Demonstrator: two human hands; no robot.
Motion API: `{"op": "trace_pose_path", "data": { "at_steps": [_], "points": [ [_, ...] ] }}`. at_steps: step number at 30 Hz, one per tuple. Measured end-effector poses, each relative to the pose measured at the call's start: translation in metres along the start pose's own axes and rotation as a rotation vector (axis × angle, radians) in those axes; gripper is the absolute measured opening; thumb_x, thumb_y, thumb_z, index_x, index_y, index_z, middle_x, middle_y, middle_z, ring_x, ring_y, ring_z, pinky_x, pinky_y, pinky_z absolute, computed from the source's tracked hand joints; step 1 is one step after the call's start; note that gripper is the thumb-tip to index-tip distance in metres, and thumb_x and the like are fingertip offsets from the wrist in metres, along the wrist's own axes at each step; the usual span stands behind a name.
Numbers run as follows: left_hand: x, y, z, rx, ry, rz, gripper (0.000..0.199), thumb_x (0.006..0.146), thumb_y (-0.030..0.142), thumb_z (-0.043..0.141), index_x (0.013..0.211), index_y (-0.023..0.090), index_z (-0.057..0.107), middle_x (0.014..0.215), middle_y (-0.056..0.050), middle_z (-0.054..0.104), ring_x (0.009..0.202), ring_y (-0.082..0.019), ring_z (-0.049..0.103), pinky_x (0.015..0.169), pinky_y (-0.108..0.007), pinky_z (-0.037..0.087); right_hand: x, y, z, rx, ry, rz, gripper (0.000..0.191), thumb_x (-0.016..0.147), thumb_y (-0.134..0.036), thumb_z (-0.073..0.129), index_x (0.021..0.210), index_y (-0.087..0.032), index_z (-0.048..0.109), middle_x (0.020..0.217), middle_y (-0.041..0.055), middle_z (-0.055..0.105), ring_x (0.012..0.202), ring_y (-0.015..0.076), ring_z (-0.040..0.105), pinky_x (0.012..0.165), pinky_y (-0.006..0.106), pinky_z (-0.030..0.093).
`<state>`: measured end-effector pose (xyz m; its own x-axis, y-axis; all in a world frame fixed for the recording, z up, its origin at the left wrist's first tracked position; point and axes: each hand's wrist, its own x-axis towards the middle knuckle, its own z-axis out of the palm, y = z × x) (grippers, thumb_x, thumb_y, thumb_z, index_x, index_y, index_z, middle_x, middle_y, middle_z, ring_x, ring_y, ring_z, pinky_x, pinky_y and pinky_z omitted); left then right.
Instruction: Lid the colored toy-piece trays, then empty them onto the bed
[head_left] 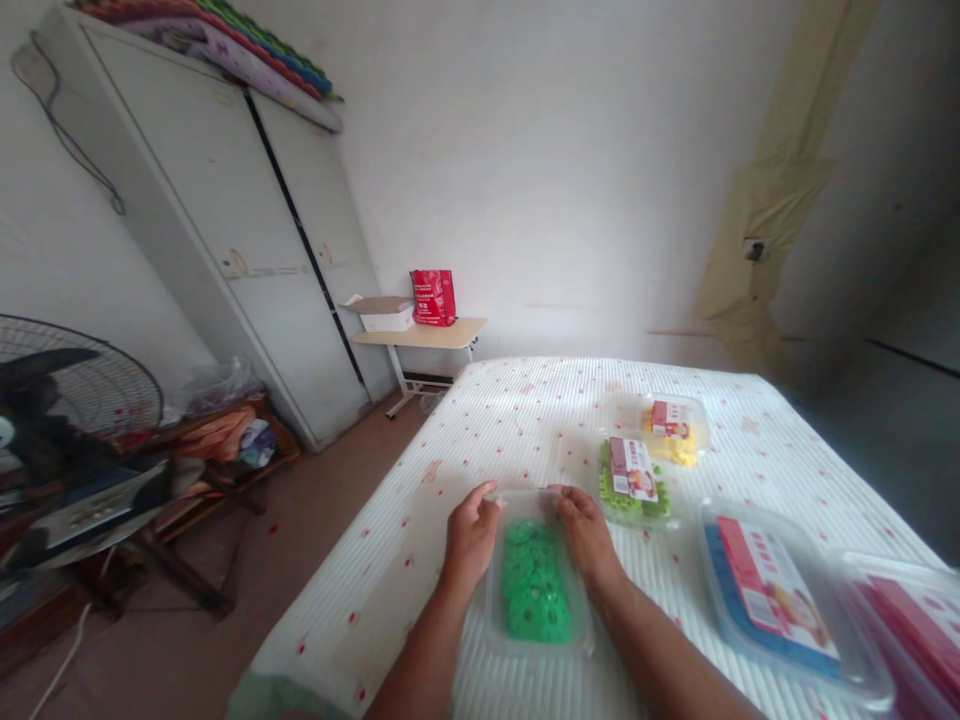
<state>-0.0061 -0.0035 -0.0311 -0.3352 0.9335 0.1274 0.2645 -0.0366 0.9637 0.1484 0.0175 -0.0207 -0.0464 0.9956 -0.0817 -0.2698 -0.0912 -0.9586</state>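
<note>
One bed [420, 500] fills the middle of the room, with one cabinet [202, 190] and one fan [67, 365] to its left. Far left, one small surface [466, 331] carries one red bag [433, 298] and one carton [388, 316]. You have five tubs on the bed. Nearest you is the green tub [579, 612]: your left hand [472, 530] pinches its far left corner, your right hand [585, 530] its far right. Four others sit right: the lime tub [634, 470] and yellow tub [671, 420] farther, the blue tub [776, 585] and red tub [915, 620] nearer.
</note>
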Motion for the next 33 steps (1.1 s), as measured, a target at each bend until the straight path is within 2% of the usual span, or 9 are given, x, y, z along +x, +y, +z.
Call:
{"op": "trace_pose_path", "data": {
  "at_steps": [4, 9, 13, 16, 19, 22, 27, 31, 33],
  "points": [
    [0.0, -0.002, 0.0, 0.023, -0.015, 0.006, 0.041, 0.076, 0.039, 0.051, 0.107, 0.013, 0.058, 0.059, 0.002, 0.058, 0.053, -0.012, 0.051, 0.052, -0.021, 0.038, 0.001, 0.001, -0.001, -0.018, 0.004, -0.024, 0.022, 0.063, -0.034, 0.056, 0.076, -0.017, 0.059, 0.061, -0.0024, 0.058, 0.057, 0.0128, 0.048, 0.055, 0.024, 0.037],
    [-0.003, 0.008, -0.006, 0.139, -0.025, 0.016, 0.038, 0.077, 0.042, 0.052, 0.106, 0.018, 0.056, 0.061, 0.001, 0.06, 0.06, -0.014, 0.057, 0.059, -0.024, 0.041, 0.001, -0.003, -0.002, -0.12, 0.024, -0.045, 0.021, 0.062, -0.033, 0.056, 0.074, -0.017, 0.06, 0.063, -0.0013, 0.059, 0.06, 0.0141, 0.049, 0.056, 0.025, 0.037],
    [-0.022, 0.013, -0.015, 0.008, -0.147, -0.049, 0.049, 0.077, 0.042, 0.053, 0.119, 0.018, 0.046, 0.097, -0.009, 0.064, 0.09, -0.019, 0.061, 0.077, -0.029, 0.046, 0.0, -0.005, -0.003, -0.154, 0.032, -0.062, 0.023, 0.063, -0.035, 0.055, 0.075, -0.016, 0.06, 0.065, -0.0004, 0.06, 0.061, 0.0147, 0.05, 0.058, 0.026, 0.038],
    [-0.043, 0.01, -0.018, -0.124, -0.227, -0.097, 0.067, 0.074, 0.037, 0.058, 0.133, 0.019, 0.033, 0.129, -0.014, 0.049, 0.119, -0.023, 0.047, 0.096, -0.035, 0.04, 0.0, -0.004, -0.004, -0.171, 0.021, -0.076, 0.023, 0.065, -0.035, 0.055, 0.077, -0.016, 0.06, 0.068, -0.0001, 0.061, 0.064, 0.015, 0.051, 0.06, 0.026, 0.039],
    [-0.058, 0.006, -0.017, -0.169, -0.259, -0.08, 0.071, 0.073, 0.033, 0.058, 0.137, 0.02, 0.028, 0.142, -0.011, 0.034, 0.131, -0.024, 0.031, 0.107, -0.038, 0.028, 0.0, -0.004, -0.003, -0.18, 0.003, -0.082, 0.022, 0.065, -0.034, 0.054, 0.076, -0.016, 0.06, 0.068, -0.0002, 0.061, 0.065, 0.0153, 0.051, 0.061, 0.026, 0.039],
    [-0.061, 0.001, -0.015, -0.193, -0.275, -0.101, 0.073, 0.074, 0.033, 0.056, 0.138, 0.019, 0.025, 0.145, -0.009, 0.029, 0.134, -0.023, 0.025, 0.109, -0.038, 0.024, 0.0, -0.005, -0.003, -0.166, -0.013, -0.071, 0.023, 0.065, -0.035, 0.054, 0.077, -0.016, 0.06, 0.066, -0.0003, 0.06, 0.063, 0.0154, 0.051, 0.06, 0.027, 0.039],
    [-0.059, -0.001, -0.014, -0.262, -0.28, -0.102, 0.075, 0.073, 0.037, 0.056, 0.139, 0.019, 0.025, 0.145, -0.01, 0.03, 0.133, -0.023, 0.028, 0.109, -0.038, 0.024, 0.002, -0.001, -0.004, -0.154, -0.037, -0.052, 0.026, 0.065, -0.036, 0.055, 0.079, -0.015, 0.062, 0.067, 0.001, 0.062, 0.065, 0.0157, 0.052, 0.06, 0.027, 0.039],
    [-0.06, 0.0, -0.013, -0.273, -0.258, -0.104, 0.075, 0.072, 0.036, 0.058, 0.138, 0.02, 0.026, 0.144, -0.01, 0.032, 0.132, -0.024, 0.028, 0.109, -0.04, 0.024, 0.0, -0.004, -0.006, -0.164, -0.059, -0.061, 0.029, 0.069, -0.039, 0.054, 0.083, -0.016, 0.063, 0.073, 0.0024, 0.064, 0.073, 0.0187, 0.055, 0.065, 0.029, 0.042],
    [-0.061, 0.001, -0.013, -0.266, -0.25, -0.096, 0.072, 0.073, 0.035, 0.058, 0.137, 0.021, 0.028, 0.144, -0.009, 0.031, 0.134, -0.024, 0.025, 0.11, -0.04, 0.023, -0.006, -0.009, -0.007, -0.192, -0.042, -0.072, 0.032, 0.07, -0.043, 0.053, 0.085, -0.017, 0.065, 0.084, 0.0054, 0.067, 0.083, 0.0218, 0.057, 0.072, 0.031, 0.044]
  ]
}}
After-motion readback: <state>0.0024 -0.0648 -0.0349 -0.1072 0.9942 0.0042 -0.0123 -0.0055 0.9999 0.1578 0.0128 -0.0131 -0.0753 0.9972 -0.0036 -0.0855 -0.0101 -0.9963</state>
